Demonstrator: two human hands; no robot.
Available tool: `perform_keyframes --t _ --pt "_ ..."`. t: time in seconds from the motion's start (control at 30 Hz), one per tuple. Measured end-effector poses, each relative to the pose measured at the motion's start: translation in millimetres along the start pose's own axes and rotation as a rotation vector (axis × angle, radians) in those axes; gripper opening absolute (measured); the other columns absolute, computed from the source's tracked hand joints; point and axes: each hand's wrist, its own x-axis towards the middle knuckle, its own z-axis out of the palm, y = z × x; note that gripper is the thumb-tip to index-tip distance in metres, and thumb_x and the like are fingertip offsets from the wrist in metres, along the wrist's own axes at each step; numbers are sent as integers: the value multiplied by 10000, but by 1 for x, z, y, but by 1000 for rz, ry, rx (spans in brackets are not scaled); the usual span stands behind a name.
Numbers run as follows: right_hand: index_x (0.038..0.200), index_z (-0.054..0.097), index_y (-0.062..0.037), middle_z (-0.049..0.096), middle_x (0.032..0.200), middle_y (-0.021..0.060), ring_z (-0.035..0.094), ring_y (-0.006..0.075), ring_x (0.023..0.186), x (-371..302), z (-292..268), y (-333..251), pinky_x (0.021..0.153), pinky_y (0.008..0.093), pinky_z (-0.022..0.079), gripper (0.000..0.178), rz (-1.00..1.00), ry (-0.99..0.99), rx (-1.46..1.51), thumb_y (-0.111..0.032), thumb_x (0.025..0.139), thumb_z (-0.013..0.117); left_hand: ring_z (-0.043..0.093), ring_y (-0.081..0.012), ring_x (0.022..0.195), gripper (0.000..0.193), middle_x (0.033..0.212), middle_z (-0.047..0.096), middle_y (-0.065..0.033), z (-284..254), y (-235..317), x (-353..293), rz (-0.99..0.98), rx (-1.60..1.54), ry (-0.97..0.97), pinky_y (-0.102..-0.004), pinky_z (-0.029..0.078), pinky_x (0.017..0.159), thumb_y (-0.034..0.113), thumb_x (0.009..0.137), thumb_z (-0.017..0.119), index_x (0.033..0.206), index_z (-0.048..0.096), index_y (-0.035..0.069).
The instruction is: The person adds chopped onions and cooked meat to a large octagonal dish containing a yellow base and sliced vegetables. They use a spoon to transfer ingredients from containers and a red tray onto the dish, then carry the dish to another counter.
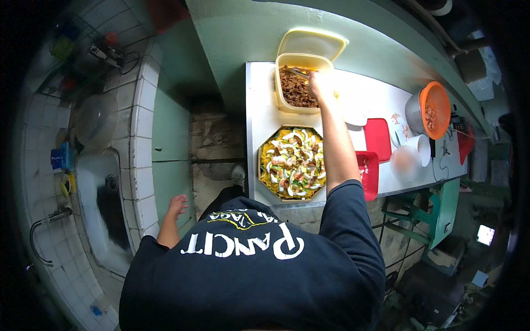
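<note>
My right hand point(315, 87) reaches over a pale yellow plastic tub point(280, 102) at the far side of the table. Its fingers are closed on a metal utensil point(300, 73) that dips into brown, crumbly food bits point(295, 91); the utensil's exact kind is hard to make out. The tub's lid point(312, 43) stands raised behind it. Closer to me lies an octagonal tray point(261, 182) of yellow noodles point(287, 165), topped with egg slices, shrimp and green pieces. Off to the left, away from the table, my left hand point(178, 204) hangs with fingers apart, holding nothing.
Right of my forearm are a red container point(374, 186) with pale bits and a flat red lid point(377, 140). Beyond them stand a white bowl point(423, 148), a metal pot point(413, 114) and an orange colander point(439, 129). A green wall backs the table; a sink point(91, 220) is at left.
</note>
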Motion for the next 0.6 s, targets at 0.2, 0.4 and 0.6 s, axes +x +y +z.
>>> perform_keyframes --t 0.2,0.4,0.6 --pt "1057 668 -160 682 979 148 643 351 953 -36 -21 31 852 466 483 295 314 160 326 -349 922 486 589 -184 859 365 1066 599 -7 -10 -43 -10 -81 -40 18 -391 451 731 333 930 521 1252 560 167" --pt "1140 650 -245 684 968 158 634 363 974 -98 -52 58 854 445 480 346 373 154 456 -438 921 463 582 -177 832 343 1027 592 0 -3 -63 8 -92 2 -18 -384 452 701 325 931 524 1231 564 163" --pt "1020 676 -20 629 813 140 623 251 724 -228 -99 66 652 338 469 202 197 390 691 -146 912 562 585 -170 850 298 1026 594 3 4 -24 10 -59 74 -21 -379 453 704 324 932 525 1179 580 166"
